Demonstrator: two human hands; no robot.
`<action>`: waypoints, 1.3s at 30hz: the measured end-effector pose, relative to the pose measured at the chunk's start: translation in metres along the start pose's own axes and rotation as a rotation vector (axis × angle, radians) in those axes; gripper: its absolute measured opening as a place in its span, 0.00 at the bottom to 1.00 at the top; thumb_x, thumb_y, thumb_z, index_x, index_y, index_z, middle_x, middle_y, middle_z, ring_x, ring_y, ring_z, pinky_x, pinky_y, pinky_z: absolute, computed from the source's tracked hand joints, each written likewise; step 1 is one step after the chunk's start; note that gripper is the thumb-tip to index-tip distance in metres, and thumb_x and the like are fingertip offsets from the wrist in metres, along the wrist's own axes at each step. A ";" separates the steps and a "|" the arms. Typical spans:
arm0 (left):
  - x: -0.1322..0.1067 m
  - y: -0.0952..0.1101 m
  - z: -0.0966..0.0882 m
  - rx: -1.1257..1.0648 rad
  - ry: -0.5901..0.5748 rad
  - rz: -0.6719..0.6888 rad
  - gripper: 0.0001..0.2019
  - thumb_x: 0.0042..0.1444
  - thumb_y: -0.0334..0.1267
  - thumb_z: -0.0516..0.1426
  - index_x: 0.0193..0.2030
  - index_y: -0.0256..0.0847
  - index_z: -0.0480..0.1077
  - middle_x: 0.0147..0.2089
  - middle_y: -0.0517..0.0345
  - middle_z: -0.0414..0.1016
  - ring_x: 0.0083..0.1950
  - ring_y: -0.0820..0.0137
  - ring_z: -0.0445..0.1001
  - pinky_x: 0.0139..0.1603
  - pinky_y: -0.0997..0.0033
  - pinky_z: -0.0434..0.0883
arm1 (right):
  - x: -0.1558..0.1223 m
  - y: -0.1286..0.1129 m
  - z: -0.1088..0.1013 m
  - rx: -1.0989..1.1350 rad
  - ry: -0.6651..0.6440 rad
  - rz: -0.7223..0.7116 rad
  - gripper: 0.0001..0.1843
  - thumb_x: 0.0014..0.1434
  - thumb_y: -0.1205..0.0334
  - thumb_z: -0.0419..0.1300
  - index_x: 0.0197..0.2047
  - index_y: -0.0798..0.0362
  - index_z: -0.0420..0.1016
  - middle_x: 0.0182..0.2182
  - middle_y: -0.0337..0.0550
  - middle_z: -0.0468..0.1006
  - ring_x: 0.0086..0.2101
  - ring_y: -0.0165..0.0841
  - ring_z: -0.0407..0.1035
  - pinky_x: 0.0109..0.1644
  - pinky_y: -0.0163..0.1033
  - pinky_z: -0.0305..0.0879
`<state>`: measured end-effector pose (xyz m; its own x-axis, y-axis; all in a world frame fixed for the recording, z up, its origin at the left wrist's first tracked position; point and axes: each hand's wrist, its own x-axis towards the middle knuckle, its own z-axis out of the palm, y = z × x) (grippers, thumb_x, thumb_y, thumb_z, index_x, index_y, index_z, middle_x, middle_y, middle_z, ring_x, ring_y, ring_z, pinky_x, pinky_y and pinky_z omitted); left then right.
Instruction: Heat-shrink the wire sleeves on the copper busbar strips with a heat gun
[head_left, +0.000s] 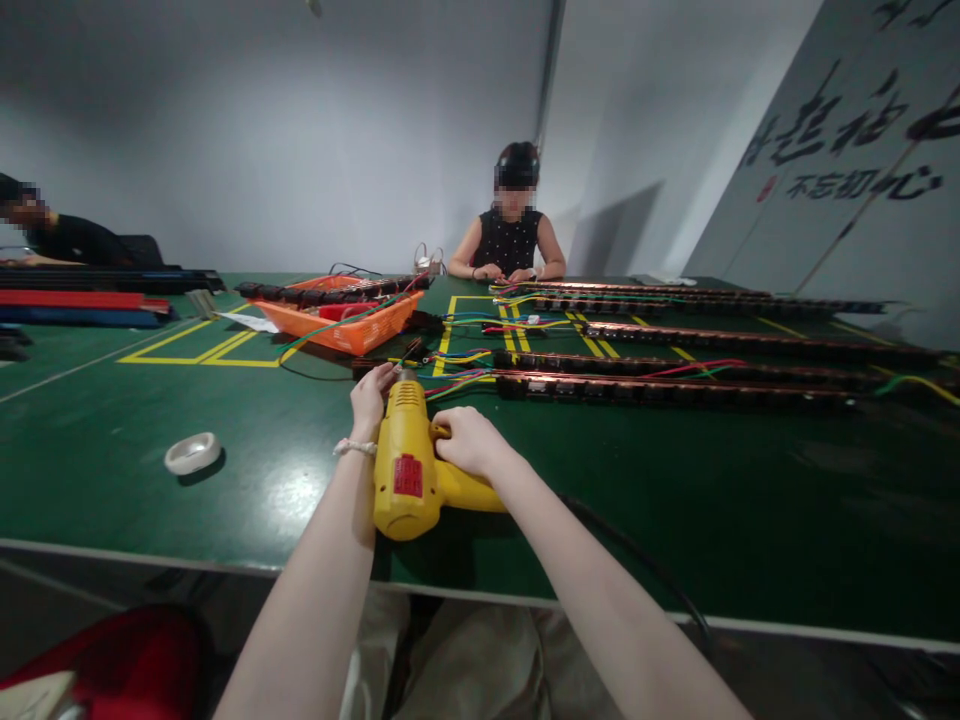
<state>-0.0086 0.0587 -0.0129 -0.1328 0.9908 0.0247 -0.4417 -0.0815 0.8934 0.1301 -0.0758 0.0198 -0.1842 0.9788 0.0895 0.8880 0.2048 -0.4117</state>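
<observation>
A yellow heat gun [405,450] lies on its side on the green table, its nozzle directed away from me. My right hand [469,440] is wrapped around its handle near the trigger. Just left of the nozzle, my left hand [367,400] has its fingers closed together; what they pinch is too small to make out. Beyond the fingertips, coloured wires [457,383] run from the end of a long dark strip with copper-coloured edges [637,388]. The gun hides part of my left hand.
Several similar strips [712,340] lie across the right side of the green table [285,480]. An orange basket [360,330] holds dark parts. A white ring-shaped roll [193,454] sits at left. A black cord [637,545] trails right. Two people sit across and far left.
</observation>
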 end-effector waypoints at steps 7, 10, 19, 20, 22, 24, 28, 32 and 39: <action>-0.006 -0.007 0.004 -0.024 0.021 0.028 0.11 0.43 0.27 0.59 0.36 0.33 0.73 0.35 0.52 0.78 0.35 0.72 0.76 0.41 0.73 0.70 | -0.004 0.028 -0.008 0.013 0.004 0.012 0.13 0.60 0.54 0.57 0.38 0.56 0.72 0.37 0.42 0.74 0.39 0.32 0.69 0.44 0.43 0.66; -0.011 -0.009 0.007 -0.088 0.026 0.016 0.11 0.42 0.25 0.61 0.36 0.33 0.72 0.35 0.51 0.77 0.35 0.73 0.76 0.44 0.72 0.70 | -0.008 0.045 -0.014 0.024 0.009 0.039 0.13 0.61 0.54 0.57 0.39 0.57 0.72 0.37 0.42 0.74 0.39 0.32 0.69 0.45 0.44 0.67; -0.016 -0.012 0.011 -0.170 0.045 0.002 0.04 0.46 0.26 0.61 0.32 0.32 0.74 0.32 0.51 0.76 0.35 0.74 0.75 0.47 0.71 0.69 | -0.026 0.080 -0.036 0.012 0.038 0.184 0.14 0.61 0.54 0.56 0.41 0.57 0.72 0.39 0.42 0.74 0.41 0.34 0.69 0.47 0.45 0.66; -0.015 -0.012 0.012 -0.166 0.051 -0.008 0.04 0.46 0.27 0.62 0.31 0.32 0.74 0.32 0.51 0.76 0.35 0.74 0.75 0.46 0.71 0.69 | -0.027 0.080 -0.037 0.004 0.034 0.207 0.15 0.61 0.53 0.56 0.42 0.57 0.72 0.40 0.42 0.74 0.41 0.34 0.69 0.47 0.45 0.66; -0.014 -0.012 0.013 -0.146 0.081 -0.021 0.03 0.46 0.28 0.61 0.31 0.32 0.74 0.29 0.53 0.75 0.32 0.75 0.74 0.42 0.73 0.70 | -0.028 0.080 -0.037 -0.020 0.019 0.264 0.15 0.61 0.53 0.56 0.44 0.56 0.72 0.41 0.43 0.74 0.42 0.35 0.68 0.48 0.46 0.65; -0.013 -0.012 0.015 -0.123 0.124 -0.022 0.03 0.47 0.29 0.61 0.30 0.32 0.73 0.26 0.55 0.74 0.28 0.77 0.72 0.36 0.75 0.69 | -0.027 0.080 -0.038 -0.045 -0.007 0.327 0.16 0.60 0.52 0.56 0.45 0.55 0.71 0.41 0.44 0.74 0.42 0.35 0.69 0.48 0.47 0.65; -0.012 -0.011 0.018 -0.125 0.184 -0.040 0.08 0.52 0.33 0.55 0.28 0.31 0.72 0.27 0.55 0.74 0.24 0.79 0.68 0.29 0.77 0.66 | -0.026 0.077 -0.039 -0.068 -0.068 0.398 0.17 0.61 0.51 0.56 0.46 0.55 0.71 0.41 0.44 0.74 0.40 0.34 0.69 0.46 0.46 0.66; -0.010 -0.009 0.016 -0.104 0.196 -0.074 0.15 0.55 0.37 0.48 0.29 0.30 0.73 0.33 0.49 0.76 0.24 0.77 0.68 0.31 0.75 0.67 | -0.024 0.066 -0.035 -0.065 -0.108 0.367 0.17 0.61 0.51 0.55 0.45 0.56 0.71 0.40 0.43 0.74 0.39 0.33 0.69 0.44 0.44 0.67; -0.002 -0.004 0.004 -0.052 0.078 -0.129 0.18 0.56 0.39 0.46 0.32 0.30 0.74 0.37 0.45 0.77 0.28 0.74 0.69 0.34 0.74 0.68 | -0.009 0.021 -0.011 -0.094 -0.121 0.208 0.14 0.61 0.52 0.55 0.39 0.56 0.72 0.36 0.42 0.74 0.37 0.31 0.69 0.43 0.42 0.66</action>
<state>-0.0025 0.0574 -0.0149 -0.1399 0.9821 -0.1258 -0.5050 0.0385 0.8623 0.1551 -0.0804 0.0206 -0.0379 0.9943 -0.0993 0.9462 0.0037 -0.3237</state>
